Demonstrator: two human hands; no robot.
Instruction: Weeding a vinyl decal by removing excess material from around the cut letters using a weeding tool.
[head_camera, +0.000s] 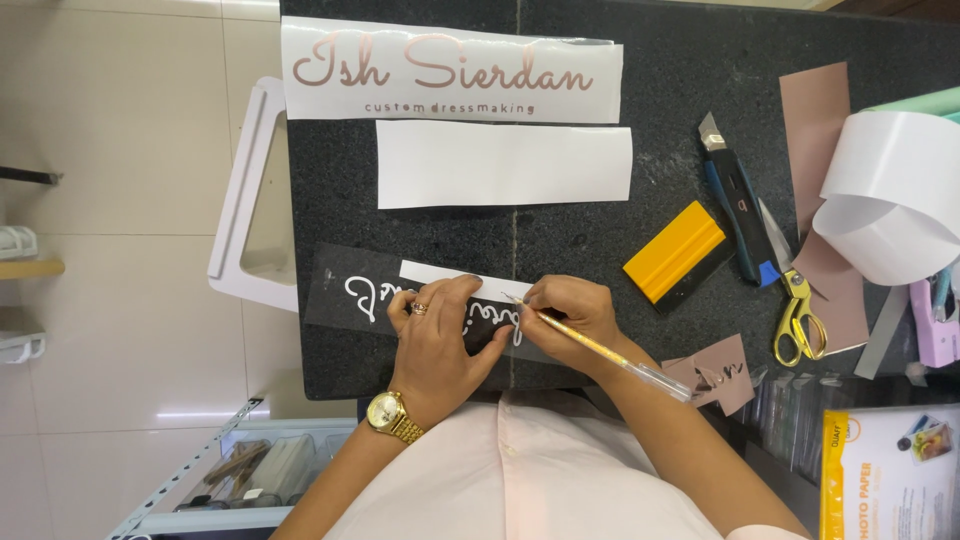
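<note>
My left hand (437, 340) lies flat with fingers spread on a black vinyl strip (338, 288) carrying white cursive lettering, pinning it to the dark stone counter. It wears a ring and a gold wristwatch. My right hand (572, 312) pinches a thin yellow weeding tool (600, 350) like a pen, its fine tip touching the lettering just right of my left fingers. A narrow white paper strip (450, 275) sits along the top edge of the black strip.
A white backing sheet (503, 163) and a sheet with rose-gold script (450, 70) lie further back. A yellow squeegee (674, 251), blue utility knife (740, 210), yellow-handled scissors (797, 310), curled white roll (890, 190) and brown scraps (720, 372) sit right. A white frame (245, 190) overhangs the counter's left edge.
</note>
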